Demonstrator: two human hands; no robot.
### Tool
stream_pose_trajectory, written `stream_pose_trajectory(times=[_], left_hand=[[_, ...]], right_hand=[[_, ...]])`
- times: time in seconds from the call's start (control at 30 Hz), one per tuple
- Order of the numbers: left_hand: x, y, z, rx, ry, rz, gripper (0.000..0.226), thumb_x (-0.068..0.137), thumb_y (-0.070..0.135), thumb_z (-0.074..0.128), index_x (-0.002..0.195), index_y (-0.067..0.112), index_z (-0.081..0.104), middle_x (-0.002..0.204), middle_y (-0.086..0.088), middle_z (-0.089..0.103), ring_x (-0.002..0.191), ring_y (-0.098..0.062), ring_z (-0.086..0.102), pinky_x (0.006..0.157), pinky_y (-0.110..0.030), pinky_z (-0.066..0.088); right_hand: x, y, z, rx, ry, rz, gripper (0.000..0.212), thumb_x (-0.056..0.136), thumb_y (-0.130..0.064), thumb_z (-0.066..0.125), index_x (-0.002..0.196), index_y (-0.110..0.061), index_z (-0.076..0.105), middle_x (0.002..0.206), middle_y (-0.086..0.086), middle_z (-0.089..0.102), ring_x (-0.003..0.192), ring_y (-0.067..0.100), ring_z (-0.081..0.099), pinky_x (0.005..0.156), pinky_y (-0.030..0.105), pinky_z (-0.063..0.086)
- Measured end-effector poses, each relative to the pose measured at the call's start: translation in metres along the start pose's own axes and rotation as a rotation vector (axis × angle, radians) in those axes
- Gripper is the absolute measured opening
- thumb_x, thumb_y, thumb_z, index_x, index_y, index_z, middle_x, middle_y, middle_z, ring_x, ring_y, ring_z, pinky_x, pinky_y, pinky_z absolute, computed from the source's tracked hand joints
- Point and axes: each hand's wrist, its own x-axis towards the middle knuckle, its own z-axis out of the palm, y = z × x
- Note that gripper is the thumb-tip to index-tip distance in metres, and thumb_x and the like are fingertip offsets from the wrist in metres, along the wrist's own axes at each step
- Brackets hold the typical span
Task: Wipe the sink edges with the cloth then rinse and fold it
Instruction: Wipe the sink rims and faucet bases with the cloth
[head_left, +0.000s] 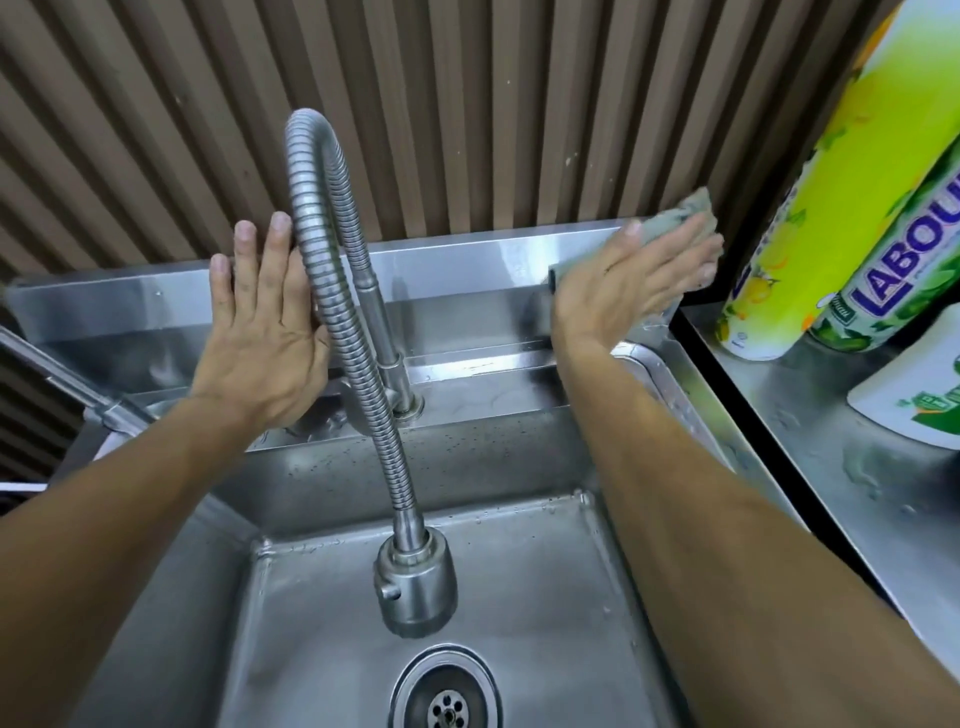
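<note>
Your right hand (631, 283) presses the cloth (688, 218) flat, fingers straight, against the sink's (519, 571) rear splash edge at the far-right corner. Left hand (260, 332) is released, fingers straight, resting vs the flex faucet hose (332, 291). Spray head hangs over the drain (447, 701). Two bottles (831, 208) sit on the counter to the right.

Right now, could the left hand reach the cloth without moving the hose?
Probably not easily. The left hand lies flat against the hose, which stands between it and the cloth. The right hand is pressing the cloth on the sink's far right back edge.
</note>
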Motion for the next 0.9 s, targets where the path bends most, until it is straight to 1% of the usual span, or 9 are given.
stream_pose_trajectory(times=[0.07, 0.17, 0.2, 0.27, 0.33, 0.43, 0.53, 0.73, 0.9], left_hand=[[0.000, -0.001, -0.001, -0.011, -0.004, 0.007, 0.075, 0.104, 0.036, 0.037, 0.161, -0.001, 0.006, 0.171, -0.022, -0.003, 0.157, -0.040, -0.009, 0.118, -0.033, -0.030], [-0.002, -0.002, -0.003, -0.023, 0.016, 0.010, 0.076, 0.103, 0.037, 0.036, 0.160, -0.002, 0.007, 0.170, -0.024, 0.000, 0.154, -0.026, -0.025, 0.121, -0.035, -0.026], [-0.002, -0.001, -0.004, -0.026, 0.017, 0.009, 0.076, 0.103, 0.039, 0.035, 0.160, -0.003, 0.007, 0.170, -0.025, 0.000, 0.153, -0.022, -0.030, 0.121, -0.035, -0.026], [-0.002, 0.001, -0.006, -0.040, 0.001, 0.002, 0.076, 0.103, 0.040, 0.034, 0.160, -0.003, 0.008, 0.170, -0.025, -0.001, 0.151, -0.019, -0.034, 0.121, -0.034, -0.027], [-0.001, 0.003, -0.009, -0.045, -0.023, -0.006, 0.076, 0.103, 0.039, 0.036, 0.160, -0.003, 0.008, 0.170, -0.024, -0.002, 0.151, -0.021, -0.032, 0.120, -0.034, -0.027], [0.000, 0.007, -0.012, -0.036, -0.060, -0.039, 0.076, 0.103, 0.038, 0.035, 0.161, -0.002, 0.006, 0.171, -0.021, -0.007, 0.157, -0.034, -0.016, 0.118, -0.032, -0.030], [-0.001, 0.007, -0.012, -0.026, -0.115, -0.079, 0.076, 0.106, 0.041, 0.031, 0.162, 0.002, 0.000, 0.170, -0.015, -0.017, 0.157, -0.035, -0.016, 0.115, -0.032, -0.034], [0.001, 0.006, -0.014, -0.034, -0.183, -0.124, 0.076, 0.108, 0.042, 0.035, 0.163, 0.008, -0.006, 0.166, -0.006, -0.030, 0.156, -0.030, -0.023, 0.118, -0.037, -0.029], [0.001, 0.008, -0.017, -0.047, -0.200, -0.120, 0.075, 0.109, 0.042, 0.037, 0.164, 0.009, -0.002, 0.166, -0.002, -0.030, 0.155, -0.028, -0.025, 0.117, -0.034, -0.030]], right_hand=[[-0.032, -0.006, 0.009, -0.052, -0.057, -0.067, 0.063, 0.110, -0.035, 0.027, 0.164, -0.008, 0.010, 0.172, 0.018, -0.005, 0.158, 0.039, -0.012, 0.127, 0.058, -0.001], [-0.071, 0.007, 0.007, -0.247, -0.314, -0.491, 0.062, 0.111, -0.037, 0.025, 0.164, -0.010, 0.005, 0.172, 0.016, -0.005, 0.158, 0.036, -0.012, 0.128, 0.055, -0.005], [-0.065, 0.013, 0.004, -0.261, -0.349, -0.545, 0.062, 0.112, -0.037, 0.024, 0.164, -0.011, 0.005, 0.172, 0.014, -0.005, 0.159, 0.034, -0.012, 0.128, 0.053, -0.006], [-0.038, 0.015, -0.002, -0.226, -0.279, -0.445, 0.061, 0.112, -0.036, 0.026, 0.164, -0.011, 0.005, 0.173, 0.014, -0.006, 0.159, 0.033, -0.011, 0.128, 0.051, -0.007], [-0.004, 0.009, -0.007, -0.155, -0.094, -0.203, 0.061, 0.112, -0.033, 0.029, 0.164, -0.010, 0.010, 0.172, 0.016, -0.002, 0.159, 0.035, -0.007, 0.128, 0.051, -0.003], [0.026, -0.003, -0.006, -0.002, 0.067, 0.094, 0.060, 0.111, -0.030, 0.032, 0.164, -0.011, 0.013, 0.173, 0.014, 0.001, 0.159, 0.033, -0.004, 0.127, 0.049, 0.001], [0.008, -0.009, 0.003, 0.017, 0.061, 0.080, 0.062, 0.111, -0.031, 0.031, 0.164, -0.008, 0.011, 0.172, 0.016, -0.003, 0.158, 0.035, -0.009, 0.127, 0.052, -0.002], [-0.080, 0.016, 0.019, -0.338, -0.362, -0.813, 0.062, 0.112, -0.036, 0.027, 0.164, -0.006, 0.010, 0.171, 0.021, 0.002, 0.159, 0.036, -0.006, 0.128, 0.051, -0.007], [-0.040, 0.013, 0.015, -0.465, -0.608, -1.595, 0.056, 0.114, -0.033, 0.033, 0.163, -0.010, 0.021, 0.170, 0.014, 0.020, 0.159, 0.030, 0.015, 0.131, 0.046, 0.009]])
